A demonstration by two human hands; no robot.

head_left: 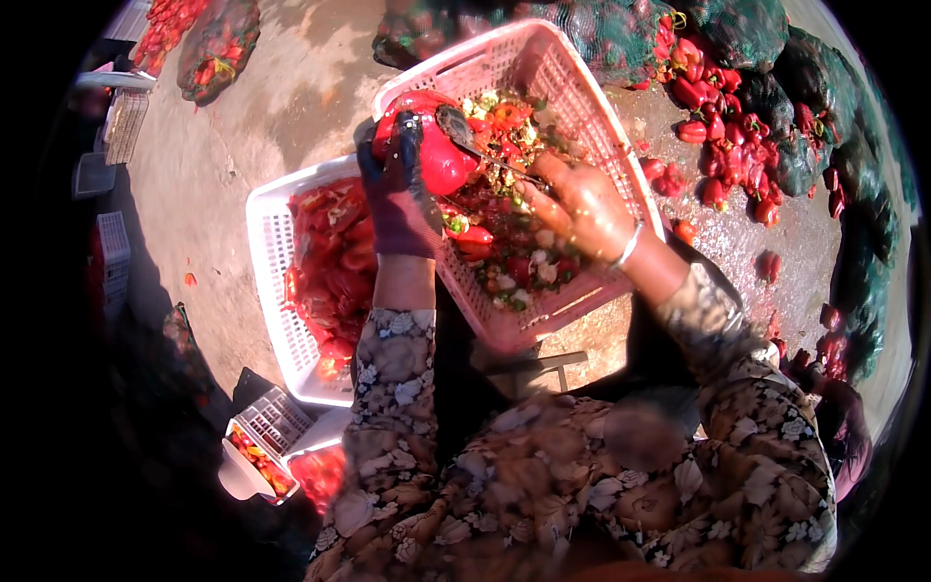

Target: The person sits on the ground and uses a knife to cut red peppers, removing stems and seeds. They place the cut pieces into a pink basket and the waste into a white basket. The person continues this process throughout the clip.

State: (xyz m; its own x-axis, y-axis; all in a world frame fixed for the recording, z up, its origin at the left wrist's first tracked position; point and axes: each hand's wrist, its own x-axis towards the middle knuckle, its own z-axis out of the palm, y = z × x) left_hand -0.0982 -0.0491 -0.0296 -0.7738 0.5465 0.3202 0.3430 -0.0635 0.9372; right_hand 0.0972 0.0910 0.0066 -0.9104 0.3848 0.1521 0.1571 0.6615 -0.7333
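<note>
My left hand (pixel 398 179), in a dark-tipped purple glove, grips a red pepper (pixel 444 162) above a pink plastic crate (pixel 606 136). My bare right hand (pixel 578 209) is closed on a thin-handled knife (pixel 490 161), its dark blade at the pepper. The pink crate holds pepper cores, seeds and scraps (pixel 524 262). Left of it and partly hidden, a white crate (pixel 272 281) holds red pepper pieces (pixel 330 262).
Green mesh sacks (pixel 727 29) and loose red peppers (pixel 737 155) lie along the right. Another sack (pixel 218 48) lies at the upper left. More crates (pixel 276 422) stand at left and lower left. A person in purple (pixel 849 436) shows at the right edge.
</note>
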